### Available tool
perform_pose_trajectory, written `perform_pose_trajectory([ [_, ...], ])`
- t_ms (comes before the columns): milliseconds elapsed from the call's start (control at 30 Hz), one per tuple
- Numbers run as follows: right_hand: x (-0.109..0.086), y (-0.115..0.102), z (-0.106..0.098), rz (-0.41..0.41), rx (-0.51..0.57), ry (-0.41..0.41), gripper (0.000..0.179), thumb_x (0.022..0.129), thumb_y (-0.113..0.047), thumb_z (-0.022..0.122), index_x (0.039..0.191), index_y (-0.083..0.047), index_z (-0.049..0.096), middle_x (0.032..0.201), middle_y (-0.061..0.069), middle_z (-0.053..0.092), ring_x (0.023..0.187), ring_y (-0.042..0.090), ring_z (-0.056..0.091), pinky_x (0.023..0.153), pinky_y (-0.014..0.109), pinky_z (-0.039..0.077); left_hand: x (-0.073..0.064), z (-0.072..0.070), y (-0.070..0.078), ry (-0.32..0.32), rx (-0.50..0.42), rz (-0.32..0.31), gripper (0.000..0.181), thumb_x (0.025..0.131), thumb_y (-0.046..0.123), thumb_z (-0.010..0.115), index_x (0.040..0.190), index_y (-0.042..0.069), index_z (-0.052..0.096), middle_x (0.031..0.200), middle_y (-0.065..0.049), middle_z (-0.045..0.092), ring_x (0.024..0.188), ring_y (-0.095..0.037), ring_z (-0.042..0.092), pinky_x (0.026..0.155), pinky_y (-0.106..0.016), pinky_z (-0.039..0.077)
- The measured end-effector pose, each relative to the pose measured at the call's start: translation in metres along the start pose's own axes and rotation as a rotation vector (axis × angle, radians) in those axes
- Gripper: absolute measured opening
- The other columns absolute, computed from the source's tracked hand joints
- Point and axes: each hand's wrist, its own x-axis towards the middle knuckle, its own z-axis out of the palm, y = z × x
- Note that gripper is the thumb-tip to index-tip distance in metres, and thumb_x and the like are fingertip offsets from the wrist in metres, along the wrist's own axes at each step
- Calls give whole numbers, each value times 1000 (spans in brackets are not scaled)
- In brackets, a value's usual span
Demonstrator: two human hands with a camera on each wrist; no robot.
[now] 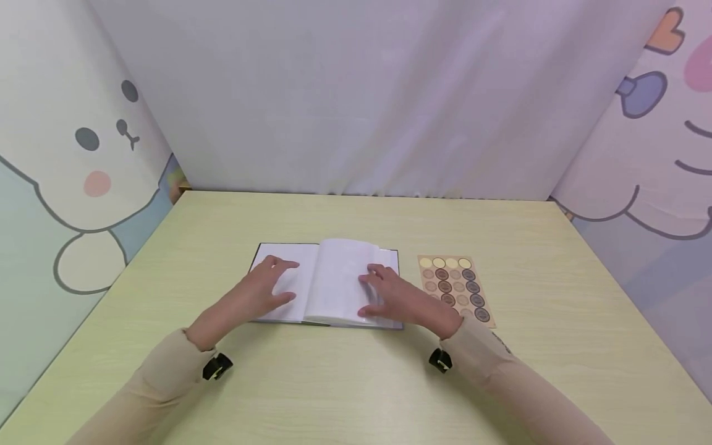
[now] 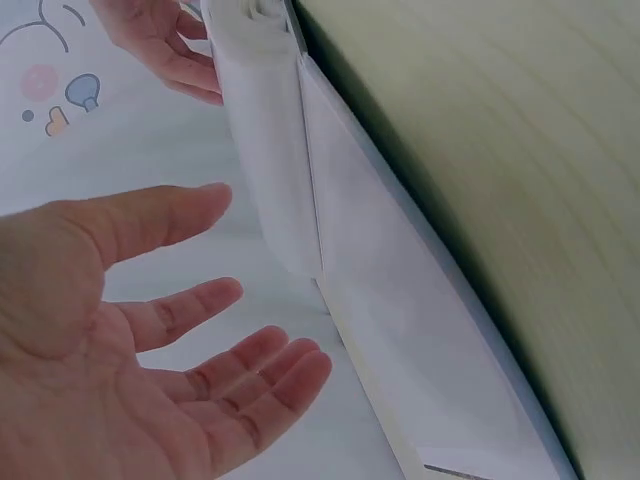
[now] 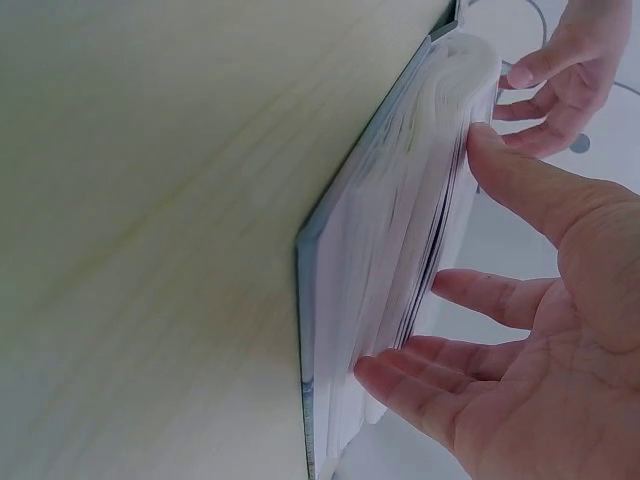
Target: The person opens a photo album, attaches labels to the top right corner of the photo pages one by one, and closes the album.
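Note:
An open album (image 1: 340,278) with a dark cover and thick white pages lies on the table. Over its left side hovers my left hand (image 1: 262,285), with thumb and fingers spread and nothing between them. My right hand (image 1: 396,295) is at the right side, fingertips right at the edges of the page stack (image 3: 425,230). In the right wrist view its thumb lies near the top page while the other fingers extend along the layered edges. The turned pages bulge up near the spine, and the inside of the left cover (image 2: 370,240) lies flat.
Right of the album lies a tan sheet (image 1: 453,281) bearing rows of round coin-like prints, partly hidden by my right wrist. A pale curtain (image 1: 345,99) hangs behind the table (image 1: 345,383). Cartoon-printed cloths (image 1: 50,204) stand along both sides.

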Motion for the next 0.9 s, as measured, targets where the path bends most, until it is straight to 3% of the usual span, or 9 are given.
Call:
perform_pose_trajectory([
  [367, 2, 2, 0, 4, -1, 1, 71, 81, -42, 69, 136, -3, 44, 146, 23, 31, 133, 38, 33, 107, 47, 33, 16, 16, 14, -83, -56, 105, 51, 84, 17, 69, 129, 4, 50, 128, -17, 44, 101, -30, 58, 87, -43, 48],
  [667, 4, 2, 1, 20, 15, -10, 71, 81, -42, 69, 137, -5, 43, 147, 22, 30, 134, 37, 32, 107, 47, 32, 22, 25, 21, -169, -78, 82, 54, 82, 24, 71, 129, 9, 50, 132, -15, 40, 103, -29, 56, 91, -44, 46],
  [900, 2, 2, 0, 12, -7, 0, 71, 81, -42, 69, 136, -6, 44, 146, 22, 31, 133, 37, 33, 107, 47, 33, 22, 27, 22, -177, -80, 103, 54, 82, 25, 72, 127, 7, 50, 135, -15, 40, 106, -31, 56, 93, -45, 46],
])
